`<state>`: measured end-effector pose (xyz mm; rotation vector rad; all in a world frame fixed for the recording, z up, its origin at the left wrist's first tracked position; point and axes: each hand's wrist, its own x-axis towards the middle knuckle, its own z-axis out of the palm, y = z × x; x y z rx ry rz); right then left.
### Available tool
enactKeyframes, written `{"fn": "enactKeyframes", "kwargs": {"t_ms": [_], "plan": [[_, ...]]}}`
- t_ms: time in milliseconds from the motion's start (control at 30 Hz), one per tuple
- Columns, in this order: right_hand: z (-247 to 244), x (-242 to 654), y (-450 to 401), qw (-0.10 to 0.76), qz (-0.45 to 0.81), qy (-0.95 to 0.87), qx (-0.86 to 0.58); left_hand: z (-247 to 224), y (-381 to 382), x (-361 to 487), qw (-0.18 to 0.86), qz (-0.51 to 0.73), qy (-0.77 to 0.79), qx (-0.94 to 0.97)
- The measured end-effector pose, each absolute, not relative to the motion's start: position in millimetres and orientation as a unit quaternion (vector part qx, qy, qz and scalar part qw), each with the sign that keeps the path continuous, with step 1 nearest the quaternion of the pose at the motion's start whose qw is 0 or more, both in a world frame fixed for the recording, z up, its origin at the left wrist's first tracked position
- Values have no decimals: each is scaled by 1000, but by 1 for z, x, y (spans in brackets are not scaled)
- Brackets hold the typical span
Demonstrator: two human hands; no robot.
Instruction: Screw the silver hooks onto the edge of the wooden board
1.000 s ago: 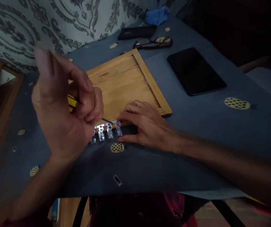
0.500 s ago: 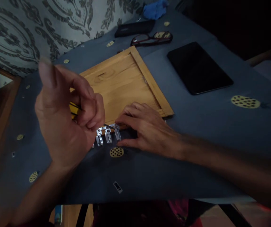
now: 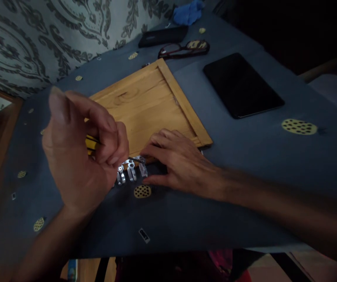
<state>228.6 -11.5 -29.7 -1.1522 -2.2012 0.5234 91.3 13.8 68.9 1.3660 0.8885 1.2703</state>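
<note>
The left hand (image 3: 78, 156) is closed around a screwdriver (image 3: 92, 143) with a yellow and black handle, its thumb raised towards 11 o'clock. The shaft slants out towards 4 o'clock, its tip at the end hook of a shiny metal hook rack (image 3: 131, 169). This rack lies along the 6 o'clock edge of a wooden panel (image 3: 139, 105), hooks pointing to 6 o'clock, its 9 o'clock end hidden by the left hand.

The right hand (image 3: 183, 166) reaches in from 4 o'clock, part-open and bent, with fingertips at the rack's 3 o'clock end and the thumb by the end hook; whether it grips the metal, I cannot tell.

On the blue-grey worktop (image 3: 245, 156), a black tablet (image 3: 241, 86) lies at 2 o'clock from the panel; glasses (image 3: 173, 50), a black case (image 3: 162, 36) and a blue cloth (image 3: 187, 13) lie towards 12 and 1 o'clock
</note>
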Motion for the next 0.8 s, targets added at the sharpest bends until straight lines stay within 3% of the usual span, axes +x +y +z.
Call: {"fn": "enactKeyframes", "kwargs": {"t_ms": [200, 567, 800], "plan": [[-29, 230, -12, 297, 196, -829, -432, 68, 6, 89, 466, 517, 392, 602], [-28, 229, -13, 287, 183, -833, -437, 62, 8, 91, 520, 558, 324, 560], [-28, 230, -13, 287, 196, -833, -431, 73, 17, 85, 584, 451, 360, 571]]}}
